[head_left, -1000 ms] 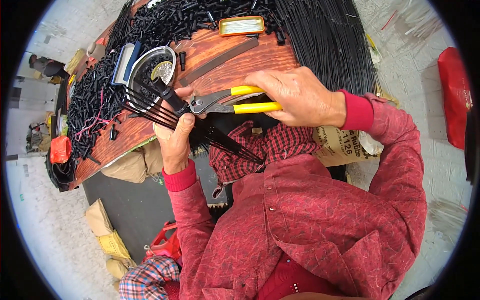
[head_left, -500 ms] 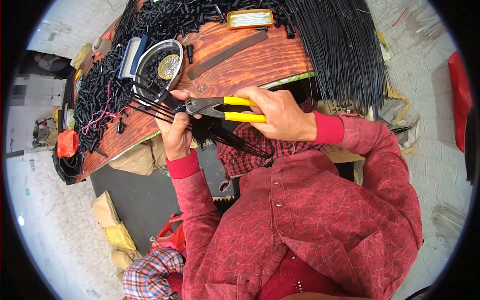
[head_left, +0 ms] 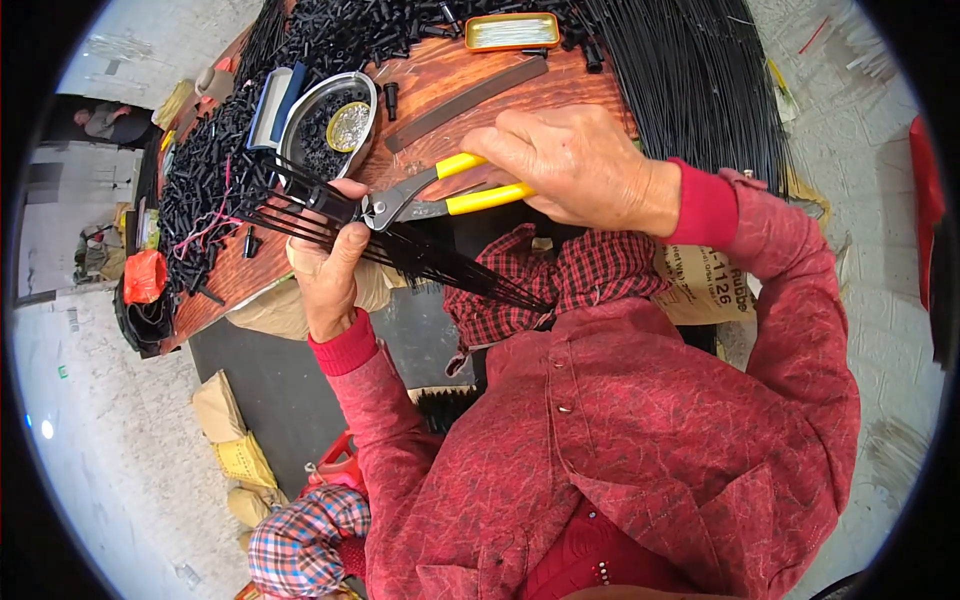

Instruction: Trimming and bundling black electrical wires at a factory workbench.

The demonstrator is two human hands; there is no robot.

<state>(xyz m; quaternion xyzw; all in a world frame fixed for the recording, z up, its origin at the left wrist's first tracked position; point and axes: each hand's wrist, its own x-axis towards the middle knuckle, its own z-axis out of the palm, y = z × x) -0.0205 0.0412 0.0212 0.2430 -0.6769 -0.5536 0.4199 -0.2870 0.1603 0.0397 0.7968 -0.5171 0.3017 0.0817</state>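
Over the near edge of the wooden bench (head_left: 300,265), both hands meet at the tool nose. Right hand (head_left: 575,165): fingers curled tight round the yellow grips of the pliers (head_left: 440,197), thumb on the upper grip, handles nearly closed. Plier jaws sit close together against a bundle of thin black rods (head_left: 420,255), right at the left thumb tip; whether they actually bite a rod, can't tell. Left hand (head_left: 330,275): fingers wrapped closed round the rod bundle, thumb up and pressed along it, palm side toward the body. Rods fan out past the fist toward the bench's left side, and the other ends run down-right across a red checked cloth (head_left: 560,280) at the lap. Right wrist level, forearm in from the right, red sleeve; left forearm rises from below, near vertical. On the bench behind: metal oval dish (head_left: 300,125) just beyond the left hand, flat dark bar (head_left: 465,90), yellow-rimmed tin (head_left: 512,30) at the far edge, heaps of short black pieces (head_left: 200,180) toward the left end.
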